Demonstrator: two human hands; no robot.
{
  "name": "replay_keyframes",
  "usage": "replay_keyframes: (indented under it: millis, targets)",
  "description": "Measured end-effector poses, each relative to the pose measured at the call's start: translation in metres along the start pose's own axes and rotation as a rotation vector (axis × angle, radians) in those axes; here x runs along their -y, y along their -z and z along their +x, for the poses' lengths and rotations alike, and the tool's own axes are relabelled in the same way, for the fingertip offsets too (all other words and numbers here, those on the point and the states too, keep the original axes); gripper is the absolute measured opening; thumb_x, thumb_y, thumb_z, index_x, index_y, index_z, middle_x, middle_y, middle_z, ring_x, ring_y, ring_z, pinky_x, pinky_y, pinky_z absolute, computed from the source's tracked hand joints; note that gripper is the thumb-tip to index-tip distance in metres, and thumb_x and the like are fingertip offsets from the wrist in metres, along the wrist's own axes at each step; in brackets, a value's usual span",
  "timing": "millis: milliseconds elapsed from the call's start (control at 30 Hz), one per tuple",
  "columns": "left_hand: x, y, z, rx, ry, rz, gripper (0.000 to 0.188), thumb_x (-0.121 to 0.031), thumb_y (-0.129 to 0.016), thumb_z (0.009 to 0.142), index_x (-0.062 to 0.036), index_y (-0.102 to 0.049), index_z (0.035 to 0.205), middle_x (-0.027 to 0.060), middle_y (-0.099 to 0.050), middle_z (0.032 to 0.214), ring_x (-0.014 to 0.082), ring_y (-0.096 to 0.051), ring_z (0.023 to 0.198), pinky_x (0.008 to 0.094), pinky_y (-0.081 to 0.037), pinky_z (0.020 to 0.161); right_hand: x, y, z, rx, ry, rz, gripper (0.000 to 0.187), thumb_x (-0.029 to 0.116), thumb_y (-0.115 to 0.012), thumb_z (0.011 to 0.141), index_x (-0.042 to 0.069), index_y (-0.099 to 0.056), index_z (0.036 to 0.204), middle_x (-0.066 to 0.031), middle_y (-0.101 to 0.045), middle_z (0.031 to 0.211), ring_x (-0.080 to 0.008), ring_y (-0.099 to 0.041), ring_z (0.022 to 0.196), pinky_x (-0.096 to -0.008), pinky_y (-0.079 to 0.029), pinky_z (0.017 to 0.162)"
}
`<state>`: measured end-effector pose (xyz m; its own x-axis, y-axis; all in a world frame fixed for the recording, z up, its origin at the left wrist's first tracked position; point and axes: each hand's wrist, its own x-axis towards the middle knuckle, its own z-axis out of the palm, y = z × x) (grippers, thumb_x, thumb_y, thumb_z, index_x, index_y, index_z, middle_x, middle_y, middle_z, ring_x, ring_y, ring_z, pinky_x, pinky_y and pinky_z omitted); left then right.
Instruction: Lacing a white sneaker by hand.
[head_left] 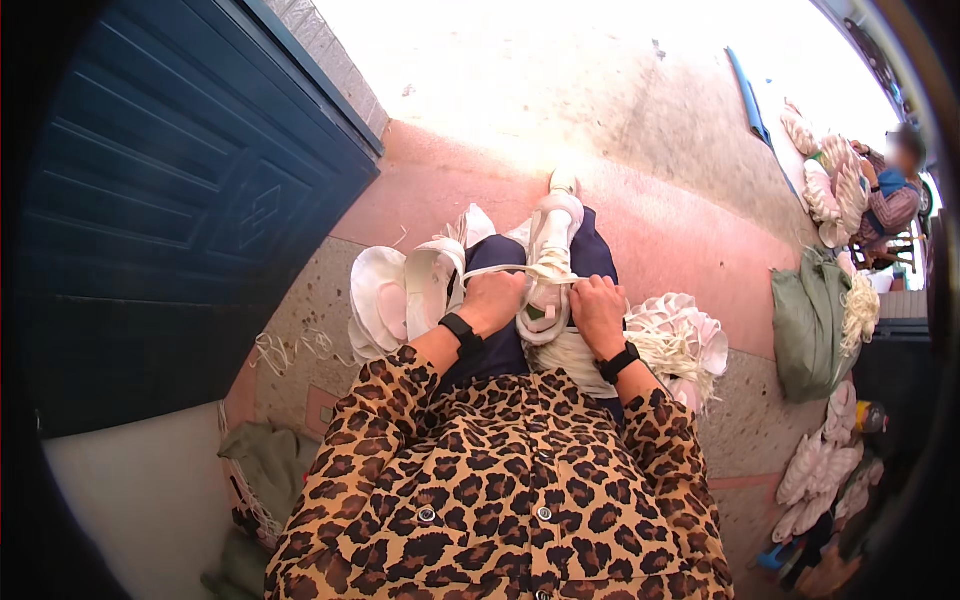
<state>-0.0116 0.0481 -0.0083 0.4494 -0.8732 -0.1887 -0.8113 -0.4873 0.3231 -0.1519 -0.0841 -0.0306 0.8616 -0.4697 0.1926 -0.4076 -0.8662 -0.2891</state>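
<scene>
A white shoe (550, 235) lies lengthwise between my knees, its toe pointing away and its opening toward me. Over its middle, a cream shoelace (553, 271) is stretched crosswise. My left hand (495, 303) is closed on the lace at the shoe's left side, with a loop of lace running out past the knuckles. On the right side, my right hand (600, 312) grips the lace with curled fingers. Both hands are close to the shoe's opening. What supports the shoe from below is hidden.
White shoe uppers (378, 295) stand stacked by my left leg. A pile of cream laces (662, 335) and uppers is at my right. A dark blue door (170, 200) rises on the left. Farther right are a green sack (812, 325) and a seated person (893, 205) beside more uppers.
</scene>
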Motion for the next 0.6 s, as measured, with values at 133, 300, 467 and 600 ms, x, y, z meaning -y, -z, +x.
replay_keyframes:
  millis: [133, 300, 467, 600]
  targets:
    - [0.002, 0.004, 0.007, 0.038, -0.117, -0.019, 0.01, -0.01, -0.05, 0.072, -0.0038, -0.057, 0.074, 0.0175, -0.06, 0.069, 0.0329, -0.061, 0.069, 0.0422, -0.048, 0.06, -0.002, -0.004, -0.001, 0.014, 0.001, 0.005, 0.012, 0.02, -0.058, 0.075, 0.009, -0.06, 0.071, -0.0045, -0.055, 0.072, -0.0209, -0.051, 0.075, -0.0346, -0.034, 0.069]
    - [-0.002, 0.004, 0.012, 0.084, -0.135, -0.005, 0.012, -0.011, -0.052, 0.071, -0.004, -0.06, 0.077, 0.0176, -0.061, 0.071, 0.0324, -0.062, 0.072, 0.0411, -0.049, 0.063, -0.004, -0.006, -0.002, 0.011, 0.003, 0.021, 0.013, 0.019, -0.058, 0.075, 0.008, -0.06, 0.07, -0.0049, -0.056, 0.073, -0.0213, -0.052, 0.076, -0.0349, -0.035, 0.069]
    - [-0.006, -0.008, 0.015, -0.008, -0.081, 0.005, 0.009, -0.01, -0.054, 0.069, -0.0054, -0.061, 0.073, 0.0159, -0.061, 0.072, 0.0305, -0.061, 0.072, 0.0404, -0.048, 0.062, -0.008, -0.011, -0.003, 0.025, 0.017, 0.037, 0.013, 0.019, -0.057, 0.075, 0.007, -0.06, 0.069, -0.0056, -0.057, 0.074, -0.022, -0.052, 0.076, -0.0357, -0.036, 0.07]
    - [-0.011, -0.014, 0.007, -0.188, -0.17, 0.048, 0.01, -0.01, -0.054, 0.068, -0.0063, -0.063, 0.069, 0.0124, -0.061, 0.067, 0.0284, -0.059, 0.072, 0.039, -0.047, 0.063, -0.008, -0.01, -0.004, 0.027, 0.027, 0.068, 0.013, 0.018, -0.057, 0.074, 0.007, -0.059, 0.068, -0.0071, -0.057, 0.074, -0.0231, -0.053, 0.077, -0.0369, -0.036, 0.07]
